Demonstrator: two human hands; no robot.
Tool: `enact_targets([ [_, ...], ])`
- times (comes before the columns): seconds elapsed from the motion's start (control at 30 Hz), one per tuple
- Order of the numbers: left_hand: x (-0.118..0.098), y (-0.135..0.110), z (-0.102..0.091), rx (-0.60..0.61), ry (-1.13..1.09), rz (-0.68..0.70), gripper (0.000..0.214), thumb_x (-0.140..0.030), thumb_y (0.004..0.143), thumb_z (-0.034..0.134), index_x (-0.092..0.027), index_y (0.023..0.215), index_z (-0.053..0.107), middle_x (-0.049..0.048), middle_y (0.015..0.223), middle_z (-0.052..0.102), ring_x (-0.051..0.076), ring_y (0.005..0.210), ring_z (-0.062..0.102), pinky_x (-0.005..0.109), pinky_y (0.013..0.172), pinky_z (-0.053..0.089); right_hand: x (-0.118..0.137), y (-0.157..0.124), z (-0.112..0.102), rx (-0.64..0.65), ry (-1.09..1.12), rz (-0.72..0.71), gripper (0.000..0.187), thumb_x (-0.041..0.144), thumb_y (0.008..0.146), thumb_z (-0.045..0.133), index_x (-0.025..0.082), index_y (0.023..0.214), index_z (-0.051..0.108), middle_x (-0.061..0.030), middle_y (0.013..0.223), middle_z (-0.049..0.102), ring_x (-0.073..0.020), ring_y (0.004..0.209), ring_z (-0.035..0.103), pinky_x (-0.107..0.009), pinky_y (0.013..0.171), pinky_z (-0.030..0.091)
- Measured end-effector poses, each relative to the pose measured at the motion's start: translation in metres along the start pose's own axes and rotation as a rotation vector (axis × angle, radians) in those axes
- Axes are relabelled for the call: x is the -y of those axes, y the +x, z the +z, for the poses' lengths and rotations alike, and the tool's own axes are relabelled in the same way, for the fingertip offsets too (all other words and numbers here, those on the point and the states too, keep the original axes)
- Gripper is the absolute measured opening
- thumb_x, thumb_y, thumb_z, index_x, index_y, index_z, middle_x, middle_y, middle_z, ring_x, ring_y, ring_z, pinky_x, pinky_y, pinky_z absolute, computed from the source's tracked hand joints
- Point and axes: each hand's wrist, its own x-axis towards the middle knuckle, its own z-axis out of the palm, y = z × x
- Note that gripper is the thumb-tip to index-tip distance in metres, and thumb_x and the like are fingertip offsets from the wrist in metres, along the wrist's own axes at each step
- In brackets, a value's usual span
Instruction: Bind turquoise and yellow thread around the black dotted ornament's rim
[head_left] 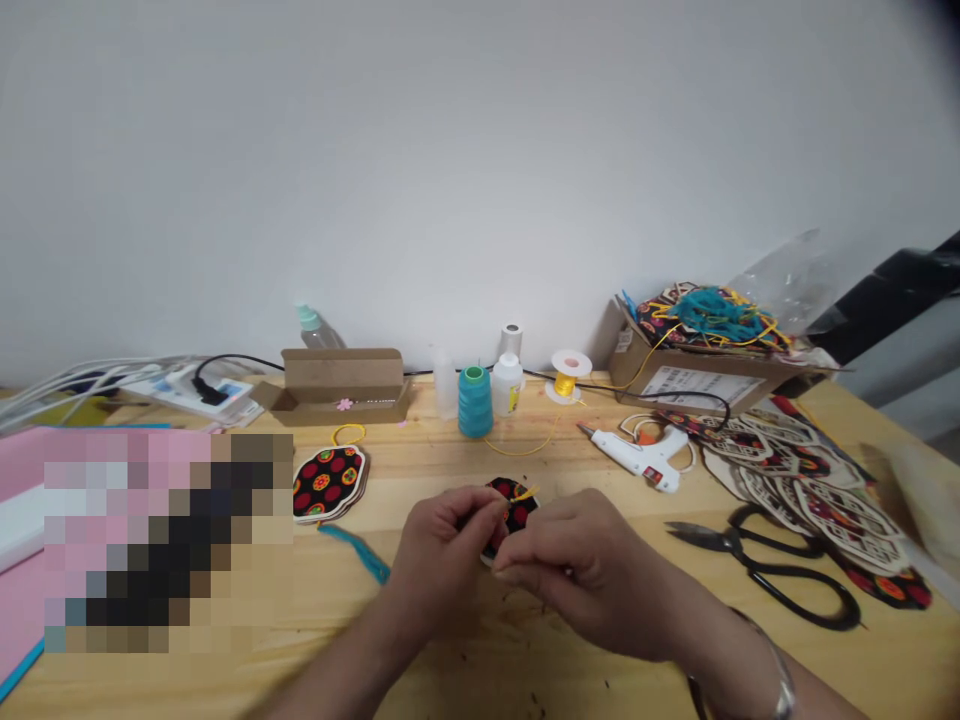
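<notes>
My left hand (446,540) is closed in a pinch above a small black patterned fabric piece (523,515) with red dots and a pale edge. Close beside it, the fingers of my right hand (577,570) are pressed together too. A short yellow cord (526,493) shows at the left fingertips, over the fabric piece. Whatever is between the fingers of either hand is too small or hidden to make out. Left of my hands lies a stack of similar patterned pieces (330,483) with a yellow loop on top and a teal tassel (358,552) below.
Black-handled scissors (765,565) and a white glue gun (641,455) lie to the right, near more patterned pieces (840,510). Behind stand a teal thread cone (475,405), a white bottle (508,385), a yellow cord spool (568,380), an open cardboard box (341,375) and a filled carton (690,375).
</notes>
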Motion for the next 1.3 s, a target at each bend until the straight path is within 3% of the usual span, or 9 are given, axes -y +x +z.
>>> enact_targets([
  [0.17, 0.0, -0.005, 0.003, 0.239, 0.081, 0.145, 0.021, -0.026, 0.08, 0.052, -0.021, 0.069, 0.07, 0.0021, 0.065, 0.065, 0.017, 0.064, 0.054, 0.025, 0.061, 0.04, -0.006, 0.002, -0.011, -0.105, 0.312, 0.161, 0.016, 0.025, 0.08, 0.057, 0.018, 0.077, 0.07, 0.0003, 0.061, 0.065, -0.0095, 0.054, 0.055, -0.02, 0.051, 0.042],
  [0.37, -0.009, -0.007, 0.0, 0.292, -0.038, 0.115, 0.021, -0.021, 0.078, 0.055, -0.019, 0.063, 0.069, 0.0016, 0.06, 0.061, 0.015, 0.061, 0.053, 0.024, 0.06, 0.04, -0.019, 0.008, -0.012, -0.2, 0.595, 0.321, 0.014, 0.025, 0.074, 0.064, 0.023, 0.085, 0.072, -0.0004, 0.081, 0.072, -0.0146, 0.072, 0.065, -0.023, 0.062, 0.052],
  [0.57, -0.005, -0.004, -0.004, 0.2, -0.326, 0.005, 0.017, -0.023, 0.075, 0.061, -0.017, 0.06, 0.068, 0.0015, 0.056, 0.061, 0.012, 0.056, 0.05, 0.023, 0.056, 0.038, -0.029, 0.012, -0.006, -0.211, 0.55, 0.416, 0.018, 0.027, 0.074, 0.062, 0.021, 0.088, 0.071, -0.0025, 0.085, 0.071, -0.0175, 0.076, 0.066, -0.028, 0.068, 0.052],
  [0.73, 0.001, 0.0, -0.005, 0.065, -0.48, -0.059, 0.014, -0.025, 0.074, 0.063, -0.016, 0.064, 0.067, 0.0004, 0.057, 0.06, 0.01, 0.056, 0.048, 0.021, 0.055, 0.038, -0.03, 0.01, -0.001, -0.108, 0.517, 0.349, 0.019, 0.027, 0.079, 0.057, 0.023, 0.092, 0.07, -0.0007, 0.081, 0.072, -0.0154, 0.072, 0.064, -0.025, 0.063, 0.05],
  [1.03, -0.004, 0.001, -0.005, -0.139, -0.297, -0.045, 0.017, -0.025, 0.074, 0.063, -0.016, 0.06, 0.063, -0.0062, 0.045, 0.048, 0.006, 0.043, 0.033, 0.017, 0.041, 0.027, -0.021, 0.006, 0.005, 0.025, 0.361, 0.294, 0.021, 0.026, 0.082, 0.053, 0.021, 0.088, 0.072, 0.0019, 0.066, 0.065, -0.0098, 0.056, 0.052, -0.02, 0.051, 0.037],
  [1.3, -0.008, 0.002, -0.004, -0.184, -0.209, -0.048, 0.02, -0.026, 0.073, 0.062, -0.016, 0.056, 0.061, -0.0067, 0.044, 0.046, 0.006, 0.043, 0.032, 0.018, 0.041, 0.026, -0.009, 0.003, 0.004, 0.1, 0.064, 0.138, 0.023, 0.018, 0.085, 0.047, 0.018, 0.072, 0.067, 0.0053, 0.055, 0.045, -0.0065, 0.053, 0.036, -0.019, 0.049, 0.028],
])
